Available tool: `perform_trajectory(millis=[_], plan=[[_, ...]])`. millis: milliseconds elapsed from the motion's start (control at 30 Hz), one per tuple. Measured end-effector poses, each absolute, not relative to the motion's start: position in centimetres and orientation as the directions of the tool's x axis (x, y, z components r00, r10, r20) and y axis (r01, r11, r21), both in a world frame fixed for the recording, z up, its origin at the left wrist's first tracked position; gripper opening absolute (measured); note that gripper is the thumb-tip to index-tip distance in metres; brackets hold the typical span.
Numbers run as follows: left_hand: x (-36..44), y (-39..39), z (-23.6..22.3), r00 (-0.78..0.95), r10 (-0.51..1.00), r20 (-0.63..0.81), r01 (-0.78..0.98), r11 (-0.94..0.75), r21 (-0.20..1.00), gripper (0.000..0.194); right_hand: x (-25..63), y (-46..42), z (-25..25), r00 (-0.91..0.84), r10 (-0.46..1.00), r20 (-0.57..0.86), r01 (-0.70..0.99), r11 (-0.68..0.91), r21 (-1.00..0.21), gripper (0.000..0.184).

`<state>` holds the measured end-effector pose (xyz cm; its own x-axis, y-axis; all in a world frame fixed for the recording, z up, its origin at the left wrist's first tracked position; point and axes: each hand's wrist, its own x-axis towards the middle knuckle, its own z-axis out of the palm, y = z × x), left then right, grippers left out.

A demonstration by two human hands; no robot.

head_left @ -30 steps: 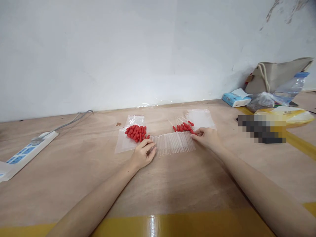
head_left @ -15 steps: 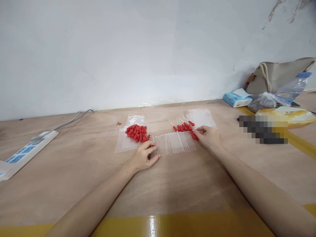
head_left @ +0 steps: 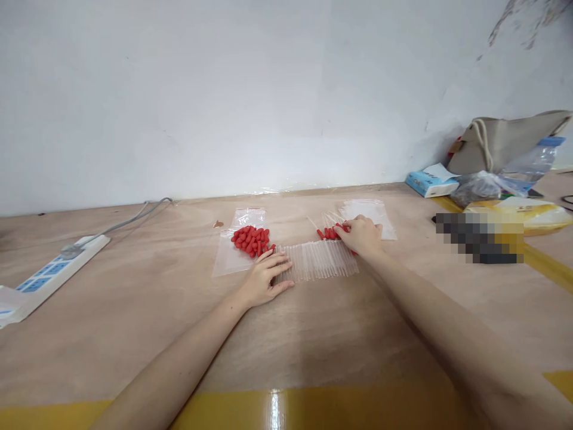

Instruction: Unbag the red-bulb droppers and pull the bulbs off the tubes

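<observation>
A row of thin clear tubes [head_left: 317, 261] lies side by side on the wooden tabletop. My left hand [head_left: 264, 278] rests over the row's left end, its fingers spread and thumb apart. Just behind it, a heap of loose red rubber bulbs [head_left: 250, 240] sits on a clear plastic bag [head_left: 227, 257]. Behind the row's right end, my right hand [head_left: 363, 234] has its fingers closed at droppers with red bulbs [head_left: 330, 233], whose thin stems point toward the wall. Its fingertips touch a red bulb, and the palm covers part of the group.
Another clear bag [head_left: 375, 216] lies behind my right hand. A power strip [head_left: 67, 269] with a grey cord is at left. On the right are a blue tissue pack [head_left: 432, 181], a beige bag [head_left: 505, 143], a bottle [head_left: 539, 158] and a yellow-and-white packet [head_left: 532, 215].
My right hand has moved left and slightly back from the row's right end onto the red-bulbed droppers. My left hand's fingers have spread over the tubes. The view has shifted slightly.
</observation>
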<state>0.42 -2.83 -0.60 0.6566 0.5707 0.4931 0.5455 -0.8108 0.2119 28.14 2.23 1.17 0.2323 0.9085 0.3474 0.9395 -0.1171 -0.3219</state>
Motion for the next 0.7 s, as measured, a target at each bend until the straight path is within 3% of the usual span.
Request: perform_trajectory(millis=[267, 400, 533, 700], plan=[[0.4, -3.1, -0.6, 0.599, 0.515, 0.614, 0.539, -0.826, 0.167, 0.031, 27.6, 1.9, 1.3, 0.324, 0.843, 0.429, 0.879, -0.100, -0.467, 0.028], [0.4, -3.0, -0.4, 0.555, 0.482, 0.678, 0.557, -0.821, 0.127, 0.038, 27.8, -0.5, 1.3, 0.254, 0.770, 0.586, 0.823, 0.146, -0.549, 0.027], [0.8, -3.5, 0.0, 0.509, 0.450, 0.733, 0.623, -0.781, 0.046, 0.045, 27.6, -4.1, 0.1, -0.027, 0.684, 0.729, 0.783, 0.468, -0.410, 0.020], [2.0, -4.5, 0.0, 0.589, 0.408, 0.698, 0.619, -0.783, -0.065, 0.036, 26.0, -6.9, -1.2, -0.167, 0.648, 0.743, 0.723, 0.593, -0.354, 0.014]])
